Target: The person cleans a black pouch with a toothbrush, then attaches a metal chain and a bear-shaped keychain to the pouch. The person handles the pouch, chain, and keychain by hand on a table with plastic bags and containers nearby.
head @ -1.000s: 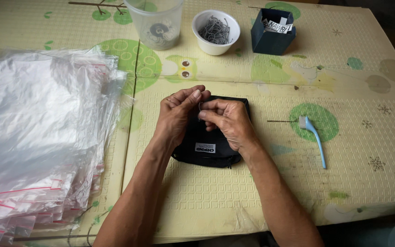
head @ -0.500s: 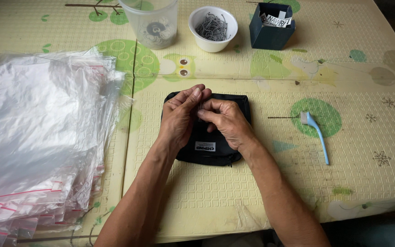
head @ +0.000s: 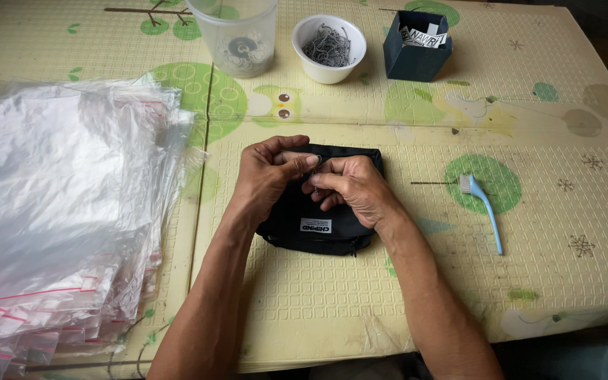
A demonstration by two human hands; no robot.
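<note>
Patterned mat (head: 416,295): both hands (head: 269,172) pinching atop black pouch (head: 318,222)

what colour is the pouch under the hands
Black, with a small white label; the pouch shows best in the head view, partly covered by both hands.

Hidden under the left hand (head: 265,176) and right hand (head: 350,186): upper middle of the flat black fabric pouch (head: 318,225). Pinched between the fingertips (head: 309,162) above that pouch, something too small to tell. Cut off by the left and bottom edges: stack of clear plastic zip bags (head: 58,204). Cut by the top edge: clear plastic cup (head: 237,35).
</note>
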